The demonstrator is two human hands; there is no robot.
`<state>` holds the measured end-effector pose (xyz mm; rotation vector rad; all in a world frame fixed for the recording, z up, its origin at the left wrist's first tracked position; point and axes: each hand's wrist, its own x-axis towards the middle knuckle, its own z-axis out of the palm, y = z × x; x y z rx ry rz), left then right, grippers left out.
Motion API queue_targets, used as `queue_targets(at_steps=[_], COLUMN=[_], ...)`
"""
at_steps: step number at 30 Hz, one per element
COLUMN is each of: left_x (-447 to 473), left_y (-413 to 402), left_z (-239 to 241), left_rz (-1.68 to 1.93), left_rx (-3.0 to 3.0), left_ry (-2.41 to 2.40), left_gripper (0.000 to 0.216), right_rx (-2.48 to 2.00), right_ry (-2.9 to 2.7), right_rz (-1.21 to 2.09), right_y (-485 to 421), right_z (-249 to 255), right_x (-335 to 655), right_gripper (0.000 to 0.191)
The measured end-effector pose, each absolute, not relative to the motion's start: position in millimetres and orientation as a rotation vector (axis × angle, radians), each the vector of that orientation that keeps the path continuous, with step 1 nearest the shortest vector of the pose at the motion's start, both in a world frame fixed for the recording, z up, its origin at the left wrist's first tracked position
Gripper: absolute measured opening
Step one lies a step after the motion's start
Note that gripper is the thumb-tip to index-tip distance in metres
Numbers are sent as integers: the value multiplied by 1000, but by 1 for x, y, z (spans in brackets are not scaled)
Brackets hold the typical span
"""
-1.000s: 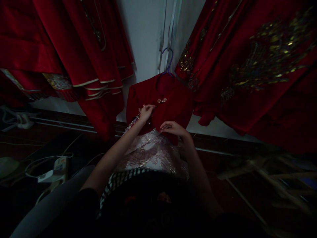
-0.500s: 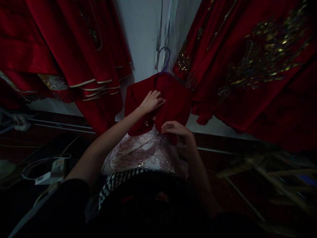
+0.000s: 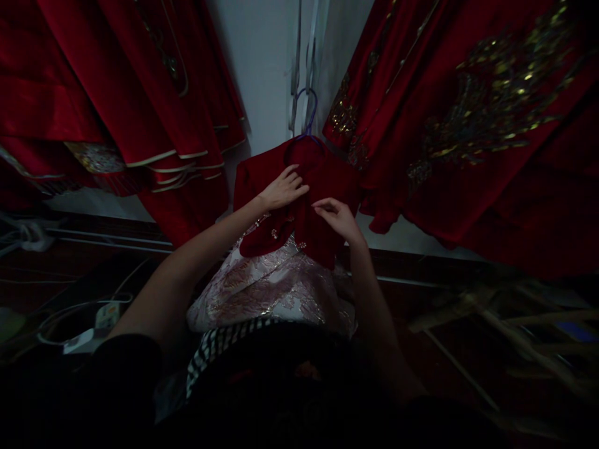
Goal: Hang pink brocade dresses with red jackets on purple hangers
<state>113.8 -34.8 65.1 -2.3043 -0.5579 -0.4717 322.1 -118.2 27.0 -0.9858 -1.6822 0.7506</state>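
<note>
A short red jacket (image 3: pixel 276 227) with sparkling buttons hangs in front of me on a purple hanger (image 3: pixel 312 115). My left hand (image 3: pixel 283 188) lies over the upper front of the jacket, its fingers spread. Just right of the front opening is my right hand (image 3: pixel 340 219), fingers stretched toward the left hand, with nothing visible in them. Jewelled buttons (image 3: pixel 274 234) show below the left hand, and another button (image 3: pixel 302 245) sits near the hem. Beneath the jacket spreads a shiny pink and white patterned cloth (image 3: pixel 262 280).
Red garments (image 3: pixel 187 125) hang on the left, and a red garment with gold sequins (image 3: pixel 505 93) hangs on the right. Behind the hanger stands a white door (image 3: pixel 262 62) with long handles. A power strip (image 3: pixel 107 315) lies lower left; a wooden frame (image 3: pixel 505 337) is lower right.
My right hand has left the lower button and moved up the jacket, near the left hand. My left hand's fingers have spread, uncovering the jacket under them.
</note>
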Motion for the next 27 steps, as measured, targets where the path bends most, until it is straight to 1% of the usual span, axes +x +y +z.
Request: queue_targets(at_steps=[4,7,9,11,13,14,16,20,22,27], left_x=[115,119,118,114,105,100,87,59,45,14], left_y=[-35,-39,-43,-46,-46,-45,-40,-19,-8,9], left_z=[67,63,60,58,59,60,62,64,65,75], left_rz=[-475,-681,-856,-994,-1102,-1144,-1208,-1214,-1181,-1146], left_rx=[-2236,-2222,-2187,-2134,-2073,-2037,-1956,-1913,-1924,-1916], left_ry=[-609,-849,-1069,-1272,-1432,-1492,-1592,-1815,-1917,-2030], left_gripper=[34,33,36,43,50,52,56,58,55,38], right_rx=[-878,-860,-942,-1181,-1402,-1477,-1563,-1656,-1656,-1708], right_ry=[-1535,-1515,-1472,-1391,-1347,-1337,-1342,-1375,-1418,-1643], right_rz=[652,768,817,676,392,248,51,-43,-87,-116], right_y=[-88,-59,-46,-41,-42,-43,-44,-32,-22,-8], right_z=[59,71,69,61,49,43,35,39,48,79], right_x=[302,273,254,242,240,244,257,296,316,360], right_gripper=[38,54,63,75,85,88,85,72,67,56])
